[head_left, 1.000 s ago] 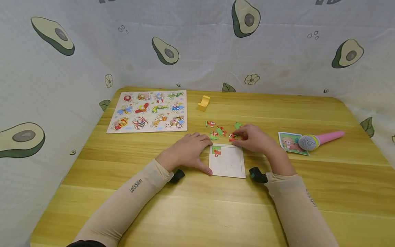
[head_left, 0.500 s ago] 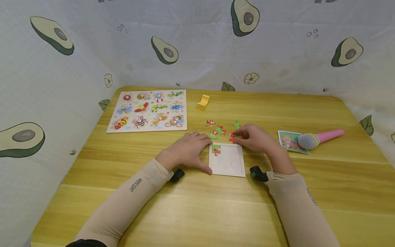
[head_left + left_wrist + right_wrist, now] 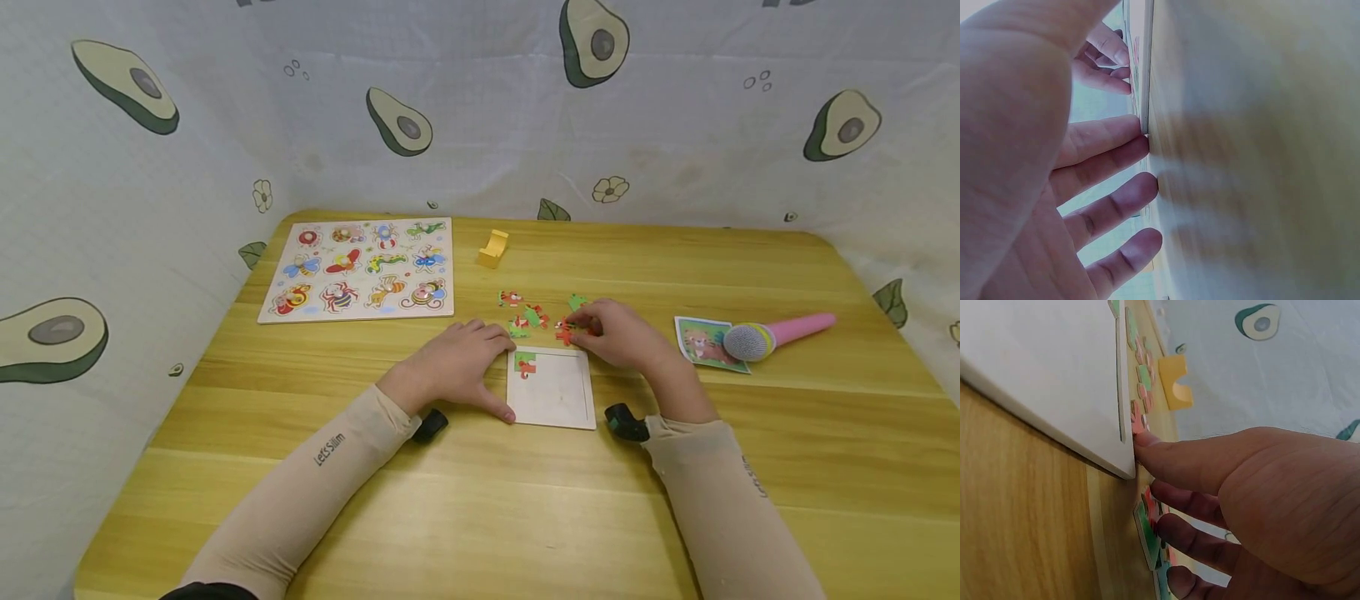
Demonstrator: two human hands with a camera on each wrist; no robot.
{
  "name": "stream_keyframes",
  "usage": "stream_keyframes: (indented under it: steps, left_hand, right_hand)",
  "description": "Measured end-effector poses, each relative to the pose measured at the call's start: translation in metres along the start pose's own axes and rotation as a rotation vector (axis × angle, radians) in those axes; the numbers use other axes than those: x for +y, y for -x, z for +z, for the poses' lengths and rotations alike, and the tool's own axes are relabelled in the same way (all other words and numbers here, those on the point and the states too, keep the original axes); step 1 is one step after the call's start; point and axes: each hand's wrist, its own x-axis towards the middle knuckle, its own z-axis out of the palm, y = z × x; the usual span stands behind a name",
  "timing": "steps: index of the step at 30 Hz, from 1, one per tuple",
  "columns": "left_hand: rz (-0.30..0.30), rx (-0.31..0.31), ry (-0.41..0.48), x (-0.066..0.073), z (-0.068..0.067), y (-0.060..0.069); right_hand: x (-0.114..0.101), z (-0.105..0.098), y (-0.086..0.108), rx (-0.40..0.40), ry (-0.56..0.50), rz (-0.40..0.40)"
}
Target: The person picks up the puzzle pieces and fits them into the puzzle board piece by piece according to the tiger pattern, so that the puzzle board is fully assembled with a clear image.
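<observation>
My left hand rests along the left side of a white puzzle board, fingers extended, thumb at its near corner. In the left wrist view, fingertips of the left hand touch the board's edge and the table. One green-and-red jigsaw piece lies in the board's far-left corner. Just beyond the board, my right hand pinches a red jigsaw piece between thumb and index finger. In the right wrist view the thumb touches this red piece; the index fingertip is hidden. Other loose pieces lie nearby.
A peg puzzle with insect pictures lies at the back left. A small yellow block stands behind the loose pieces. To the right, a pink toy microphone overlaps a picture card. Avocado-print cloth hangs behind the table.
The red piece at my right fingertips has turned slightly and shows more of its near side. My left hand and the board have stayed in place.
</observation>
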Motion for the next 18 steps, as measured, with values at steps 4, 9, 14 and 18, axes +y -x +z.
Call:
stream_keyframes:
  steps: [4, 9, 14, 18]
  left_hand:
    - [0.002, 0.000, 0.001, 0.000, 0.000, 0.000]
    - [0.003, 0.000, -0.010, -0.001, 0.001, -0.001]
    - [0.001, -0.001, -0.009, -0.001, 0.001, -0.001]
    - [0.001, 0.000, -0.008, -0.001, 0.001, -0.001]
  right_hand:
    - [-0.001, -0.001, -0.001, 0.003, -0.007, 0.001]
    - [-0.004, 0.001, -0.002, 0.011, -0.038, 0.009]
    - [-0.010, -0.002, -0.004, 0.001, -0.055, 0.005]
    - [-0.010, -0.008, 0.000, -0.005, -0.085, 0.021]
